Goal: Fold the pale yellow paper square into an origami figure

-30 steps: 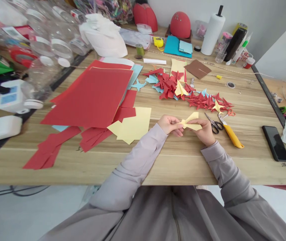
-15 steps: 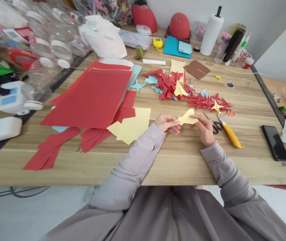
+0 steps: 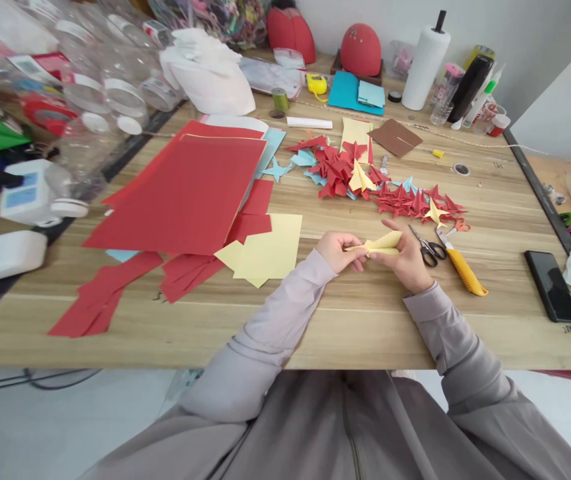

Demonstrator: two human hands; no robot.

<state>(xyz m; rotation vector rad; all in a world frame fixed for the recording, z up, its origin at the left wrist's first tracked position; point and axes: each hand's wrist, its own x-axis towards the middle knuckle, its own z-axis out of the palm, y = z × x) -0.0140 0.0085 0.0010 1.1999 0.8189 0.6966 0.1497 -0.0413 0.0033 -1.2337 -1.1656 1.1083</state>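
Note:
Both hands hold a small folded piece of pale yellow paper [image 3: 380, 245] above the wooden table [image 3: 365, 333], just in front of my body. My left hand [image 3: 338, 252] pinches its pointed left end, and my right hand [image 3: 403, 259] grips the wider right part. Black-handled scissors [image 3: 428, 248] lie just right of my right hand, with a yellow utility knife [image 3: 465, 272] beyond them. Loose pale yellow paper sheets [image 3: 265, 250] lie left of my left hand. Folded red paper pieces [image 3: 410, 203] lie in a row ahead of my hands.
Large red paper sheets [image 3: 180, 193] cover the table's left half. A black phone [image 3: 548, 287] lies at the right. Clear plastic bottles [image 3: 110, 87] crowd the far left, and a white paper towel roll [image 3: 425, 67] stands at the back.
The yellow paper has gone from a wider, open shape to a narrower, flatter fold. My hands have moved closer together around it.

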